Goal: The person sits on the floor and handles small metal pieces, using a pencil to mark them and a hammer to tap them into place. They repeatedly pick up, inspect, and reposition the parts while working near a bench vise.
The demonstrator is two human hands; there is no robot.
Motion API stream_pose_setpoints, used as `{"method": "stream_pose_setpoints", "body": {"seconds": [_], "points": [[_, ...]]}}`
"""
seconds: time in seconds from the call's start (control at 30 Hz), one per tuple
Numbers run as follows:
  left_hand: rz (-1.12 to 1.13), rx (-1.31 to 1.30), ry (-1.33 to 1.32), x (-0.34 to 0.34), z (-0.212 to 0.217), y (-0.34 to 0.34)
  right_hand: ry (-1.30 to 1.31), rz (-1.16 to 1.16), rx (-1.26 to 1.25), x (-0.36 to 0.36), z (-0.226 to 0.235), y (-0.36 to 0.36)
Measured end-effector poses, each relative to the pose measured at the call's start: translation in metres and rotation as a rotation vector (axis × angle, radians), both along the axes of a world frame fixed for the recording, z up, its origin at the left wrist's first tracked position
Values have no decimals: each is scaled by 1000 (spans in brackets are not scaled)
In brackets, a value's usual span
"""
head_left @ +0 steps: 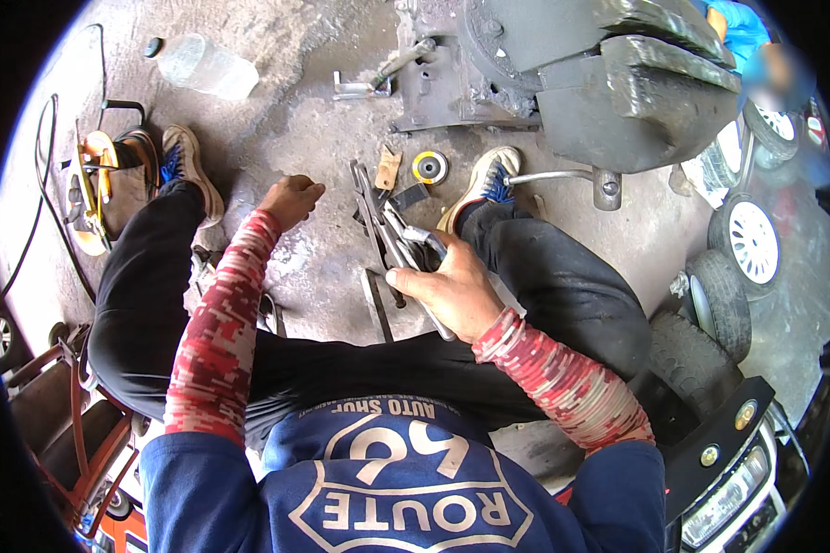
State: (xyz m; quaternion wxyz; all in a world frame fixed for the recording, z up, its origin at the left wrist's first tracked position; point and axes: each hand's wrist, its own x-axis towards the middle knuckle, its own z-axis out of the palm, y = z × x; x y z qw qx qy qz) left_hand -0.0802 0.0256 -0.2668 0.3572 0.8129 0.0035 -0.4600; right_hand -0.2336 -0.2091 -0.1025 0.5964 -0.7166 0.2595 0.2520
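Observation:
My right hand (452, 290) is closed around a long silver metal hand tool (385, 221), its shaft slanting up and left over the floor; the exact kind is hard to make out. Beside it a dark flat bar (377, 307) lies on the concrete. To the left, over the floor between my knees, hovers my left hand (290, 201); its fingers are curled together, and whatever they may hold is hidden. Just beyond the tool are a brown tag-like piece (388, 168) and a roll with a yellow ring (429, 167).
A large greasy metal machine part (636, 101) stands ahead on the right, a bent rod (553, 175) reaching toward my right shoe. A clear bottle (205, 66) lies far left. Near my left foot is an orange reel-like tool (97, 189). Wheels (752, 241) and tires line the right; another person (742, 32) is far right.

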Motion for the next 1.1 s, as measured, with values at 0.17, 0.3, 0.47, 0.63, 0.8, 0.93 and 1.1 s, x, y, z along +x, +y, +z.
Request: {"method": "stream_pose_setpoints", "body": {"seconds": [0.17,0.3,0.47,0.63,0.8,0.93,1.1], "points": [[333,-160,-13,2,83,27,-146,12,-20,24,5,18],[649,-339,-114,22,133,16,-107,28,65,37,3,26],[668,-543,-22,85,135,-73,32,-227,116,24,-12,14],[949,-600,531,134,68,-185,219,-472,215,10,-19,-13],[998,-707,739,152,-6,-220,108,-524,328,15,-15,-21],[966,-605,701,155,-13,-198,38,-544,423,19,-6,-17],[793,-819,800,129,69,-97,47,-503,412,22,8,-15]]}}
